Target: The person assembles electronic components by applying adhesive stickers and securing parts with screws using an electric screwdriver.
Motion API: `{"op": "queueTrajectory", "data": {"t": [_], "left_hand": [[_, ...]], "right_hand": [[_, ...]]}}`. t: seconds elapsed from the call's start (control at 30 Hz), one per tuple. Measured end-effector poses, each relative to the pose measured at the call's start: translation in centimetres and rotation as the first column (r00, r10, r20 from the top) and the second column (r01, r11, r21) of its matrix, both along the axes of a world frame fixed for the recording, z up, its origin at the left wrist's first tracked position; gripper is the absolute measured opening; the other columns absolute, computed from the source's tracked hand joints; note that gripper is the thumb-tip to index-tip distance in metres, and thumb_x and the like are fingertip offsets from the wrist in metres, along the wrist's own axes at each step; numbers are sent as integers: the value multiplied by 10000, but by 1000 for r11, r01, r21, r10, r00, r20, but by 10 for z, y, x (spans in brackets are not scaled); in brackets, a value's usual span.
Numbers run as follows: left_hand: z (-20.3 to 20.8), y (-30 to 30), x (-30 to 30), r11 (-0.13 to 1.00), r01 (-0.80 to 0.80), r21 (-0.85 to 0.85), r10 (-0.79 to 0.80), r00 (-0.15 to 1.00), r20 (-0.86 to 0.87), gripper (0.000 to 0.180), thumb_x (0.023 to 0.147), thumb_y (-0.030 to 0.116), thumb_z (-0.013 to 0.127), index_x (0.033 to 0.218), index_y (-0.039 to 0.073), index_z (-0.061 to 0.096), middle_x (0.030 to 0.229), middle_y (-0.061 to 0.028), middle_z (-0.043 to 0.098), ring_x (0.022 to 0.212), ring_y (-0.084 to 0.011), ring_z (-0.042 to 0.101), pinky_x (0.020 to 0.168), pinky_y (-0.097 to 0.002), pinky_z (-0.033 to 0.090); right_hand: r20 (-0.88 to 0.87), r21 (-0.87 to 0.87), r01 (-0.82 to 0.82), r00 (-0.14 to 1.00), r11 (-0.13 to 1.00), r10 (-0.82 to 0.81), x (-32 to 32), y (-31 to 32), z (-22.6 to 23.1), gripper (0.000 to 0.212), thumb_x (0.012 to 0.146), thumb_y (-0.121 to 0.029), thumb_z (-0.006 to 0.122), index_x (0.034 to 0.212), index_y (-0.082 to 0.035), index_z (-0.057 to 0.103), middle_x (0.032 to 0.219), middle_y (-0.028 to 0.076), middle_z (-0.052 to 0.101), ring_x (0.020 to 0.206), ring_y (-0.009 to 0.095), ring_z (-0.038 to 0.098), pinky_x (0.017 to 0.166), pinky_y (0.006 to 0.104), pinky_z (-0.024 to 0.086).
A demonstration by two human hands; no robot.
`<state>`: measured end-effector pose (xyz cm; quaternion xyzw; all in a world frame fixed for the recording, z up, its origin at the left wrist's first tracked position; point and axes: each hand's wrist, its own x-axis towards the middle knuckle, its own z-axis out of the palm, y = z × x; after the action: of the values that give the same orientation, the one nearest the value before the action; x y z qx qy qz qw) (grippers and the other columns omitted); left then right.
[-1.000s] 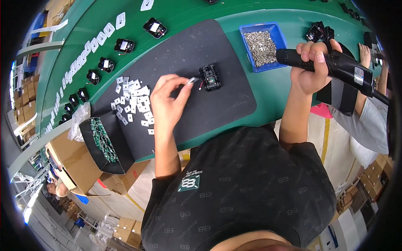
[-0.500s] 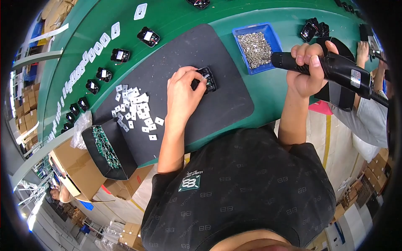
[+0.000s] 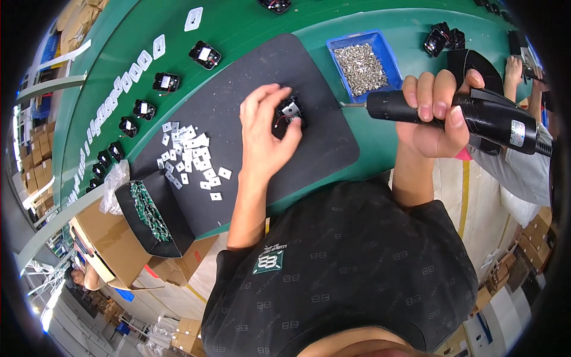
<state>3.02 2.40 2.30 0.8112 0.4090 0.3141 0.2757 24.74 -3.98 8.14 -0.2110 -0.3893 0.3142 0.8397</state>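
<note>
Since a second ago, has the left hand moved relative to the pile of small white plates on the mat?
Yes. The left hand moved right, away from the white plates, onto the small black housing on the black mat.

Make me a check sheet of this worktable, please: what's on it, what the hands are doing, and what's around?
Surface: green workbench with a black rubber mat on it.
Job's things: small black plastic module with a silver plate; black electric screwdriver, tip toward the module.
Clutter: blue tray of silver screws; scattered small white square pieces; row of black modules; black box of green circuit boards.
Grippers: left hand fingers pinch the module; right hand grips the screwdriver.
Cables: nothing seen.
Surroundings: brown cardboard boxes; another person's hand at the right.
</note>
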Motion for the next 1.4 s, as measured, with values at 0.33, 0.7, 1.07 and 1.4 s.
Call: {"op": "queueTrajectory", "data": {"t": [0.33, 0.7, 1.07, 1.4], "left_hand": [[19, -16, 14, 915, 269, 301, -284, 959, 9, 391, 615, 137, 785, 989, 89, 682, 994, -5, 661, 887, -187, 583, 784, -326, 381], [14, -18, 17, 918, 199, 342, -244, 965, 92, 267, 643, 126, 759, 904, 130, 700, 912, 48, 663, 788, -127, 557, 798, -335, 318], [8, -20, 14, 917, 197, 346, -263, 953, 154, 254, 633, 111, 761, 880, 120, 705, 906, 40, 673, 762, -129, 559, 784, -326, 326], [4, -14, 7, 925, 224, 308, -272, 954, 124, 314, 626, 166, 781, 926, 111, 702, 939, 17, 676, 827, -149, 582, 802, -333, 333]], "right_hand": [[-51, 68, -254, 965, 965, 257, -13, -2, 7, 541, 845, -156, 509, 1353, -130, 325, 717, 7, 435, 590, 114, 450, 601, 295, 412], [-61, 89, -318, 944, 944, 324, -8, -5, 14, 534, 852, -158, 517, 1353, -138, 333, 725, 1, 433, 606, 111, 443, 620, 296, 404], [-80, 37, -331, 940, 943, 333, -12, -5, 20, 400, 832, -152, 569, 1201, -155, 413, 744, -20, 466, 639, 80, 469, 660, 255, 393], [-12, 53, -335, 942, 941, 336, -15, 6, 2, 540, 842, -147, 544, 1336, -145, 326, 712, 7, 442, 574, 117, 458, 602, 297, 422]]}}
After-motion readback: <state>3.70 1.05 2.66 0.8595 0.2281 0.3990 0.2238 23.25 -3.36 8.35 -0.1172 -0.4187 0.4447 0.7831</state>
